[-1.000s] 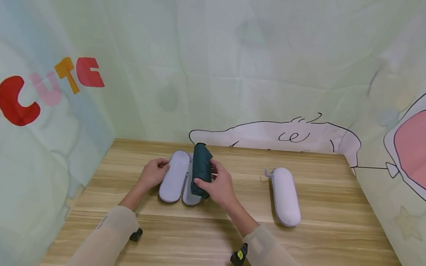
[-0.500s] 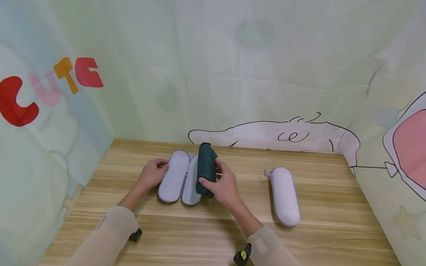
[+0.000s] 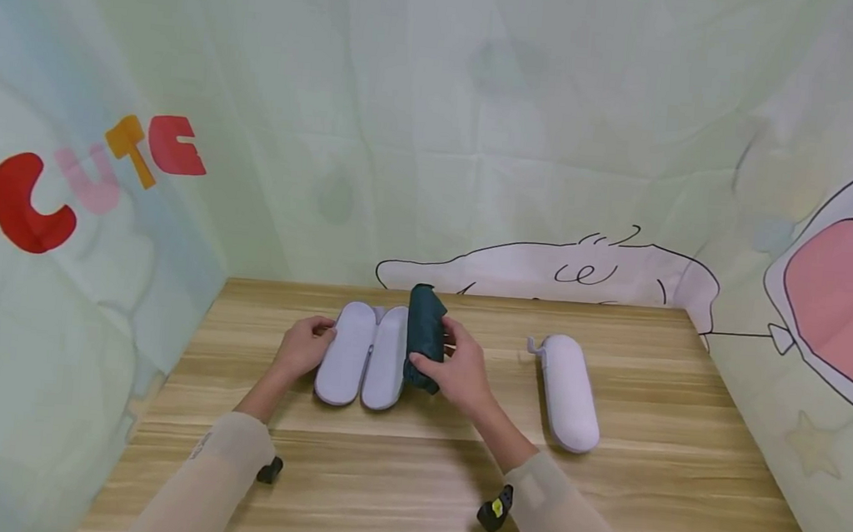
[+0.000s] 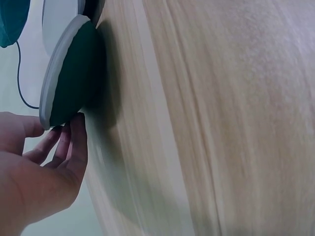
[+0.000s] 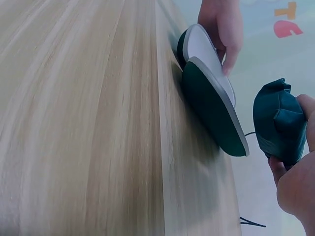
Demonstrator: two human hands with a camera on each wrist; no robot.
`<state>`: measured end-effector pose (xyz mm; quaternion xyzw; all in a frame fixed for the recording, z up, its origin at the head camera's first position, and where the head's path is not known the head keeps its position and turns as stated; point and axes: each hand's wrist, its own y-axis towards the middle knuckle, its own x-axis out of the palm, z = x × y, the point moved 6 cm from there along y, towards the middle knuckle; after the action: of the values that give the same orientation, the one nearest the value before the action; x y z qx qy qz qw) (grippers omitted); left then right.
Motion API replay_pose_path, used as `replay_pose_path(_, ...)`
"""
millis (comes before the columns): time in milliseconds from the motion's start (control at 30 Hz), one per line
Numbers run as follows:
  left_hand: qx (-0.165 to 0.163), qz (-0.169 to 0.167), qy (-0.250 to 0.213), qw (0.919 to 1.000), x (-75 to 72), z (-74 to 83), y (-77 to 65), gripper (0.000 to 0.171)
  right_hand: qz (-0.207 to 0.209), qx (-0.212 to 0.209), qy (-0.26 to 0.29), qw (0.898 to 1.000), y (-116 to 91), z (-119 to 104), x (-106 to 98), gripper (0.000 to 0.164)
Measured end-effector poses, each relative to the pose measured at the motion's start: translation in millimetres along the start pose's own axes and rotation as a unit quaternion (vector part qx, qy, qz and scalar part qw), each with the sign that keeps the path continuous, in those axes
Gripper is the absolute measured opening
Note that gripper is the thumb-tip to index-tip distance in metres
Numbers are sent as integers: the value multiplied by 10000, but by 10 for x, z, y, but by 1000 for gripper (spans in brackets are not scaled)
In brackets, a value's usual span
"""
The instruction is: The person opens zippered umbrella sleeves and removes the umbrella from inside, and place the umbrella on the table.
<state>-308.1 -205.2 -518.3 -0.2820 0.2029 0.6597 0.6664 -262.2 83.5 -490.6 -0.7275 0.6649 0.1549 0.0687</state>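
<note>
An open two-part capsule case (image 3: 347, 356) lies on the table left of the middle, its pale lining facing up. In the wrist views its outer shell (image 5: 209, 108) is dark green with a grey rim. My left hand (image 3: 304, 345) pinches the outer edge of the left half; in the left wrist view, the thumb is at the rim and the fingers are against the shell. My right hand (image 3: 461, 369) grips a folded dark green umbrella (image 3: 424, 337), raised just right of the case, between thumb and fingers. The umbrella overlaps the edge of the right half in the head view.
A closed pale lavender capsule case (image 3: 570, 394) with a small loop strap lies to the right on the wooden table (image 3: 409, 482). A printed cloth backdrop (image 3: 422, 132) stands around the table's back and sides.
My right hand has moved the umbrella to the right, away from over the case's right half, so that half's lining now shows. The left hand stays at the case's edge.
</note>
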Motion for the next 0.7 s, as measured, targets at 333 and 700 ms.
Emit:
replay_pose_path(333, 6, 11, -16, 10000, -37, -21, -9, 42, 76, 46, -24, 10000, -7, 75, -47, 83)
replay_pose_path(700, -21, 19, 60, 10000, -59, -26, -5, 42, 152, 27, -254, 9996, -40, 229, -56, 84)
